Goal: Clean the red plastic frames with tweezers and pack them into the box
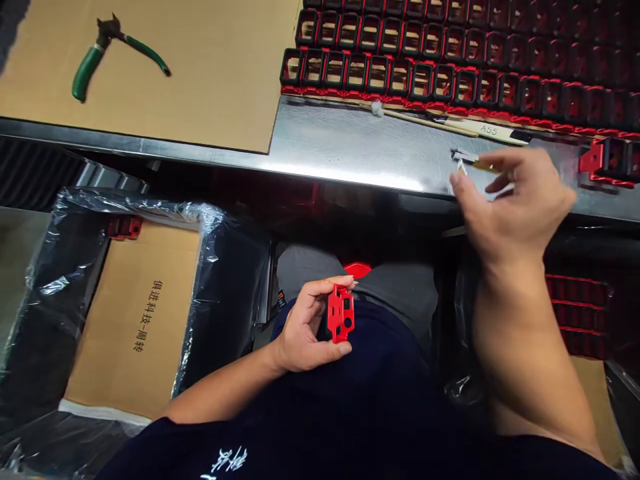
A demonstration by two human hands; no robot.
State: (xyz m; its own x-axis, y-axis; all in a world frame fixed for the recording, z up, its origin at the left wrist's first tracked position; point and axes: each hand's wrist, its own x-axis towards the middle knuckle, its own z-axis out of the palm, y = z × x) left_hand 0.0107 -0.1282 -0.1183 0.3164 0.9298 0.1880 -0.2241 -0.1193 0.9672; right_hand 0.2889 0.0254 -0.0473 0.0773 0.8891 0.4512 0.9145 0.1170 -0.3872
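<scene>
My left hand (pixel 307 330) holds a small red plastic housing (pixel 341 313) in front of my body, thumb at its lower end and fingers at its upper end. Square and round cut-outs show on the face turned up. Over the front of the steel bench, my right hand (pixel 517 190) is slightly blurred, its thumb and fingers apart. Close to those fingertips is a small tool (pixel 467 157) with a metal tip and a yellowish handle, partly hidden by the hand. A small white bit shows by the thumb tip; I cannot tell what it is.
Rows of red-and-black housings (pixel 380 73) fill the bench's back right. Green-handled cutting pliers (pixel 107 33) lie on cardboard (pixel 215 80) at left. A marked "A55" stick (pixel 487 129) lies before the rows. Below left stands a plastic-lined bin (pixel 210 220); red parts (pixel 577 313) sit low at right.
</scene>
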